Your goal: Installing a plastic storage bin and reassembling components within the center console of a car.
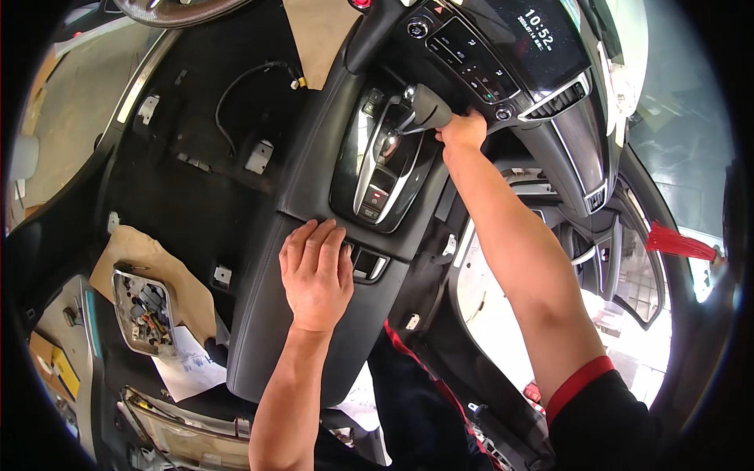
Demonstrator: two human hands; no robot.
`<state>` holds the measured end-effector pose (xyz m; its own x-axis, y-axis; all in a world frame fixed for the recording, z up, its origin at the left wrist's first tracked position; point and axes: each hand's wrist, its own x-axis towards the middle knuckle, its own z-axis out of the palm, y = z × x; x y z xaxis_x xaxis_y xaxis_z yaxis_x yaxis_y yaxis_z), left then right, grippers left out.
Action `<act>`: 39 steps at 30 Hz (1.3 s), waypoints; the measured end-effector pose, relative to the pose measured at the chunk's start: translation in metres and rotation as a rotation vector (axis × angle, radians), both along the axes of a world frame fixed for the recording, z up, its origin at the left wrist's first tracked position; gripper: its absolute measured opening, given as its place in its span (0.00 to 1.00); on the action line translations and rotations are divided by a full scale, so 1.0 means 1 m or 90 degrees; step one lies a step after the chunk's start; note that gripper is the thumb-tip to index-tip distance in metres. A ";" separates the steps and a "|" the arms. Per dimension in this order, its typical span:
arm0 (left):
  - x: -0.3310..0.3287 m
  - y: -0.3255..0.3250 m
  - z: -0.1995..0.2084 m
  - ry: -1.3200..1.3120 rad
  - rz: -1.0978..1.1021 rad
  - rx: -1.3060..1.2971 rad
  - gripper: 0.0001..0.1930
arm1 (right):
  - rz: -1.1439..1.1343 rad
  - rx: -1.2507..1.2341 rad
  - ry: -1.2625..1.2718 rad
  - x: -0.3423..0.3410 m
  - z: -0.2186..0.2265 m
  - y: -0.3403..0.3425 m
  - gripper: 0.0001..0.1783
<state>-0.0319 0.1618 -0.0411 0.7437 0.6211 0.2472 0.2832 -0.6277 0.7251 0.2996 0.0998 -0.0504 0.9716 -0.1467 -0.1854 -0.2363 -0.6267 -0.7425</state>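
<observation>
I look down into a car cabin with the seats taken out. My left hand lies flat, fingers together, on the black centre console just behind the shifter panel. My right hand reaches forward and grips the black gear lever knob from its right side. The glossy shifter surround with chrome trim lies between both hands.
The dashboard with a lit screen and button rows sits ahead. Bare black floor carpet with a loose cable lies left. A tray of small parts rests on cardboard at lower left, papers beside it. A red tassel hangs at the right.
</observation>
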 end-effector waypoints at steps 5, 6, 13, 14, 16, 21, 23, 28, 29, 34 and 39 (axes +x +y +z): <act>0.002 0.002 0.001 -0.033 0.006 -0.017 0.16 | 0.042 0.033 0.037 -0.006 0.018 -0.002 0.50; 0.002 0.002 0.000 -0.033 0.006 -0.019 0.16 | 0.079 -0.005 0.058 -0.009 0.023 -0.006 0.51; 0.001 0.003 0.000 -0.059 0.019 -0.039 0.16 | 0.422 -0.502 -0.423 -0.013 0.014 -0.044 0.39; 0.000 0.003 -0.002 -0.063 0.025 -0.041 0.16 | 0.413 -0.441 -0.337 -0.023 0.023 -0.034 0.33; -0.002 0.004 -0.005 -0.066 0.030 -0.046 0.17 | 0.483 -0.469 -0.336 -0.016 0.018 -0.031 0.29; -0.001 0.002 -0.006 -0.086 0.039 -0.058 0.17 | 0.537 -0.535 -0.337 0.003 0.016 -0.022 0.19; 0.000 0.001 -0.006 -0.094 0.042 -0.064 0.17 | 0.532 -0.539 -0.369 0.005 0.012 -0.024 0.19; 0.000 0.000 -0.009 -0.106 0.037 -0.071 0.17 | 0.517 -0.544 -0.299 0.003 0.016 -0.018 0.19; -0.002 0.002 -0.009 -0.099 0.038 -0.066 0.17 | 0.518 -0.541 -0.301 0.001 0.016 -0.016 0.19; -0.003 0.004 -0.008 -0.092 0.032 -0.065 0.17 | 0.537 -0.534 -0.283 0.004 0.020 -0.018 0.22; 0.000 0.002 -0.007 -0.090 0.038 -0.063 0.17 | 0.568 -0.489 -0.263 0.018 0.022 -0.021 0.24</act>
